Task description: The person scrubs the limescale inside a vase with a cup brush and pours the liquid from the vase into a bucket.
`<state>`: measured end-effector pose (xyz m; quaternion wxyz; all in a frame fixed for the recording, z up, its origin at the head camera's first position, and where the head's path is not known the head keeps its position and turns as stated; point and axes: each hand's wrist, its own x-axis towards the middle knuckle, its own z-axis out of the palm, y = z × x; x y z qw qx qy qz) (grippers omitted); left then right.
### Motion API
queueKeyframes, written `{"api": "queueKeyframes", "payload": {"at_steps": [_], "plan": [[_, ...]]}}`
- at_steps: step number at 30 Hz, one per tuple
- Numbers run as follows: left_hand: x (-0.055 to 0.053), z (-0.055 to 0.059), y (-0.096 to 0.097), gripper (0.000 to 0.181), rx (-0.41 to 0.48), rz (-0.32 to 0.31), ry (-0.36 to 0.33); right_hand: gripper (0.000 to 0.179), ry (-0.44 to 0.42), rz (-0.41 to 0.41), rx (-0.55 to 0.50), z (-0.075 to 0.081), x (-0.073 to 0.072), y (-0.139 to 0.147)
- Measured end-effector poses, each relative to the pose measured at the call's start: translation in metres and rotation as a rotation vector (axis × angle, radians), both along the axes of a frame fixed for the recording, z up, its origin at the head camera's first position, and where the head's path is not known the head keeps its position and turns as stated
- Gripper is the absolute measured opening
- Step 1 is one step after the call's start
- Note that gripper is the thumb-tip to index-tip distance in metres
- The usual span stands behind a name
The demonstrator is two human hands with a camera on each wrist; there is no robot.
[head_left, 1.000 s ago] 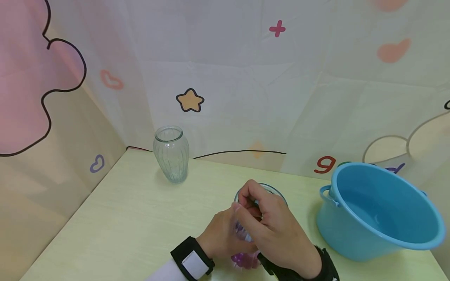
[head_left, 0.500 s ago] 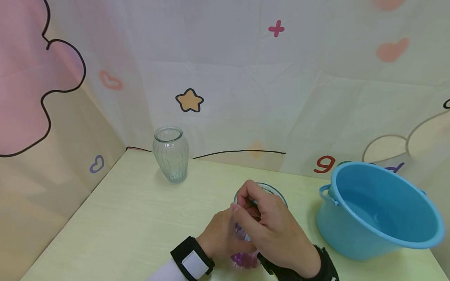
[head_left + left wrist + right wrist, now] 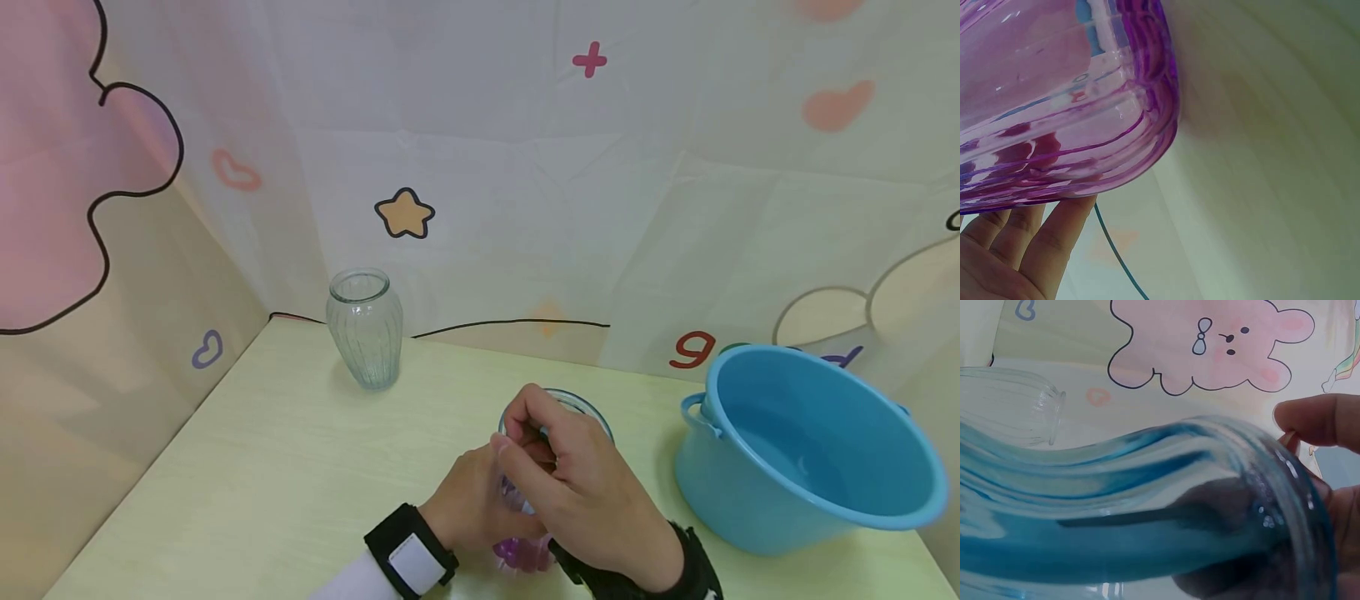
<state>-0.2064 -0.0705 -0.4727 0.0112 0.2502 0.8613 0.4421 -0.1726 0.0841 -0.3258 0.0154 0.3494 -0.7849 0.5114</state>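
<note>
Pale tabletop (image 3: pixel 285 467), hands (image 3: pixel 468 504) (image 3: pixel 592 492) at purple-blue vase (image 3: pixel 1154 81), bear's face (image 3: pixel 1247 340) only in right-wrist view

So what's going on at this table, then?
Someone's left hand grips the side of a blue-and-purple transparent vase, while the right hand is curled at its mouth. Whether that one holds anything is hard to tell. A clear ribbed vase stands farther back on the table, and a light blue bucket stands to the right.
</note>
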Motion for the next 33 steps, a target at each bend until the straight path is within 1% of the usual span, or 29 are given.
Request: {"api": "queueKeyframes", "payload": {"at_steps": [4,7,15,17,21,24,28,30,33], "plan": [[0.0000,0.0000,0.0004,0.055,-0.004,0.002,-0.008,0.017,-0.009,-0.005,0.010,-0.0003,0.0004,0.0003],[0.0000,-0.0002,0.0006,0.054,-0.006,0.003,0.004,0.017,-0.012,-0.007,0.016,-0.0003,0.0007,0.0004],[-0.0004,-0.0006,0.0009,0.053,-0.009,0.003,0.007,0.017,0.004,0.006,0.002,-0.0008,0.0002,0.0004],[-0.0007,-0.0010,0.0010,0.054,-0.012,0.004,0.008,0.017,0.006,0.009,-0.005,-0.0009,-0.0001,0.0003],[-0.0001,-0.0007,0.0000,0.061,0.004,0.001,-0.013,0.018,0.043,-0.008,-0.027,-0.0010,-0.0013,-0.0006],[0.0008,-0.0005,-0.0010,0.067,0.026,0.004,-0.034,0.018,0.074,-0.031,-0.055,-0.0010,-0.0020,-0.0008],[0.0024,0.0002,-0.0009,0.070,0.047,0.020,-0.065,0.015,0.084,-0.044,-0.106,0.0001,-0.0011,0.0007],[0.0024,0.0003,-0.0004,0.071,0.055,0.026,-0.082,0.014,0.081,-0.035,-0.152,0.0008,-0.0002,0.0018],[0.0017,0.0002,0.0004,0.071,0.063,0.027,-0.101,0.013,0.080,0.010,-0.280,0.0014,0.0002,0.0024]]}}
